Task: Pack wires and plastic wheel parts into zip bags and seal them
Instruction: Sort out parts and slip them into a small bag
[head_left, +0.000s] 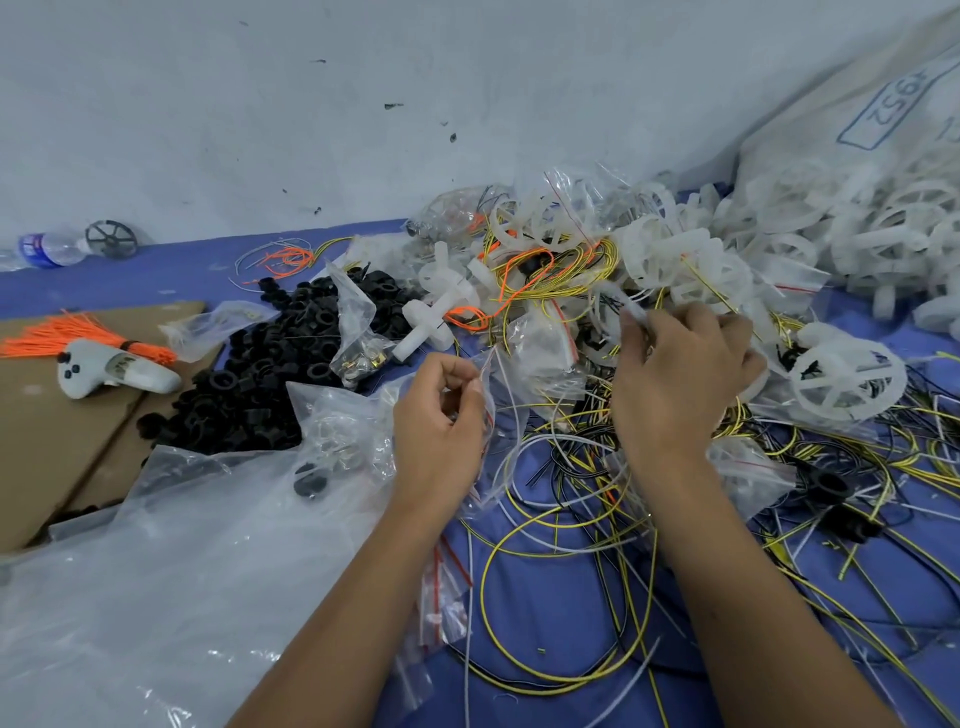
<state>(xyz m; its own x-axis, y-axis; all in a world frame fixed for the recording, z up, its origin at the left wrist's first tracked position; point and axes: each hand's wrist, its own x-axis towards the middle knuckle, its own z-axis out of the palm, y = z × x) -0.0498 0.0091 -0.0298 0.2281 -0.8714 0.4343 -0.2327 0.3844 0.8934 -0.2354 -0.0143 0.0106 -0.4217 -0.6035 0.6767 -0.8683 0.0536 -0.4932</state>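
Head view: blue cloth surface (571, 597) against a scuffed grey wall (363, 104), strewn w/ wires, black rings (270, 374) and white wheel parts (841, 384). Left hand (441, 421) pinches the rim of a clear, red-striped zip bag (498, 415). Right hand (680, 374), fingers curled, grips white wires (631, 306) just right of the bag.

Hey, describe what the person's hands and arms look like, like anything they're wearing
Both arms are bare as far as the frame shows, with no sleeves in view. The left hand and right hand wear no gloves, and no rings, watch or bracelet show on the fingers or wrists.
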